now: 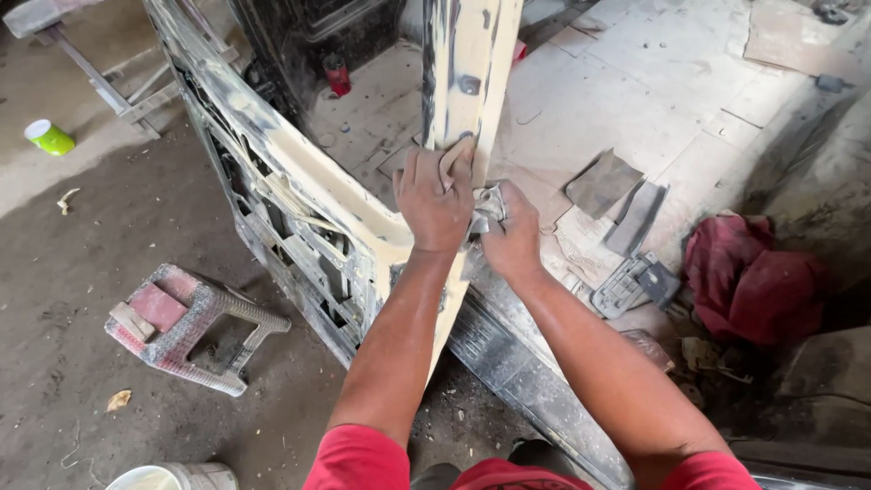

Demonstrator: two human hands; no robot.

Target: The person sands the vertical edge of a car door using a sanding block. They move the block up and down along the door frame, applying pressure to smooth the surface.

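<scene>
On the dirt floor (109, 236) far left: a green cup (48, 137) with a white rim, lying near a metal frame stand (109, 82). Below it, a small plastic stool (186, 327), red and grey, tipped on its side, dusty. A white bucket rim (172, 477) shows at the bottom edge.

Centre: a vehicle door frame (299, 181), cream filler and primer over dark metal, standing upright on the floor. Its vertical pillar (467, 73) runs up out of view. A red can (337, 74) sits behind, seen through the window opening.

Left hand (435, 204): flat, fingers pressed on a piece of sandpaper (454, 156) against the pillar at its lower end. Right hand (513, 240): just beside the left, touching it, closed on a crumpled grey rag (488, 207) at the pillar's edge. Both hands are together on the frame, forearms converging from below.

Right: cardboard sheets (635, 100) spread over the floor, with loose sandpaper sheets (603, 181) on them, a grey plastic trim piece (635, 283), then a bundled red cloth (748, 281) against a dark wall.
</scene>
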